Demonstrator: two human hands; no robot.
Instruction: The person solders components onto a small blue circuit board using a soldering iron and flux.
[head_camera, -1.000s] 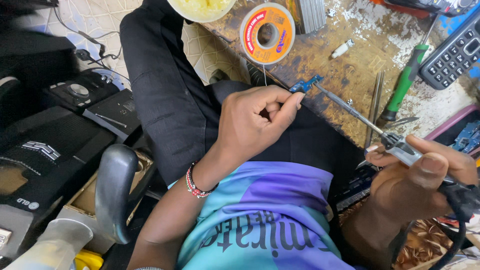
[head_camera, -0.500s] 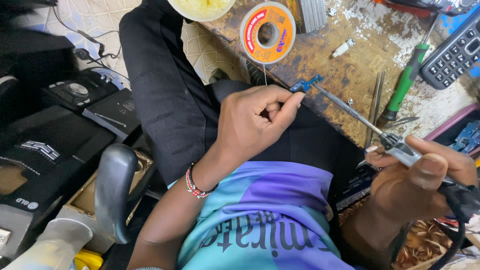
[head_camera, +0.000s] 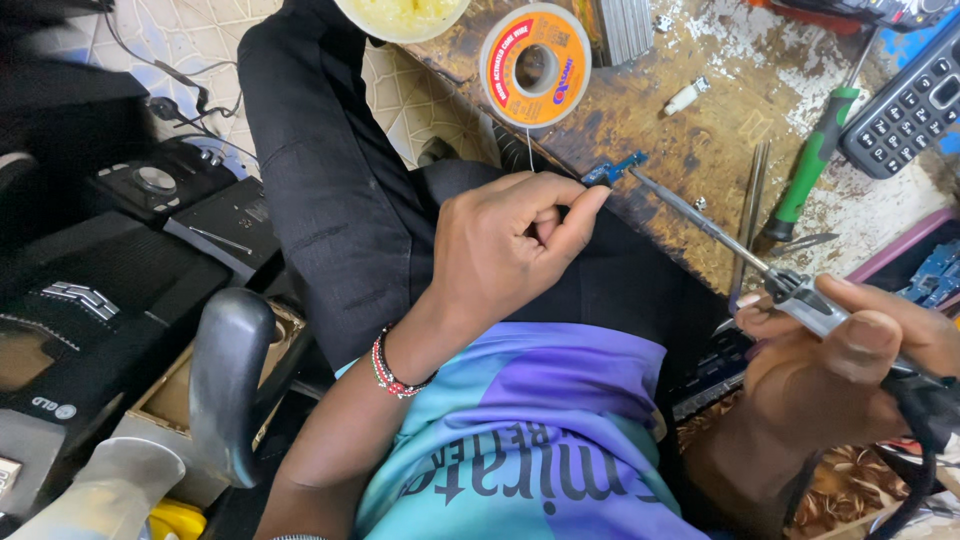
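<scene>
A person is looking down at their own two hands over a worn, stained wooden tabletop (head_camera: 690, 120). The left hand (head_camera: 500, 245) is curling into a loose fist, its thumb and forefinger pressed together and pinching a small blue circuit board (head_camera: 612, 170) just past the fingertips, at the tabletop's near edge. The right hand (head_camera: 850, 350) is wrapping around the handle of a soldering iron (head_camera: 790, 285), fingers closed tightly on it, and the iron's long thin tip is reaching across to touch the end of the board.

Beyond the left fingers, a reel of solder wire (head_camera: 535, 65) is lying flat, and a thin strand seems to be trailing down from it towards the pinch. Between the two hands and slightly beyond them, metal tweezers (head_camera: 748, 215) and a green-handled screwdriver (head_camera: 810, 165) are resting on the wood. A push-button phone (head_camera: 905, 100) is lying farther out, beyond the right fingers.

To do this well, the pinch probably needs holding steady and well back from the hot tip, since the fingertips are sitting close to the joint. The iron is best kept braced and touching only the pad, briefly, because so small a board would likely overheat or slip.
</scene>
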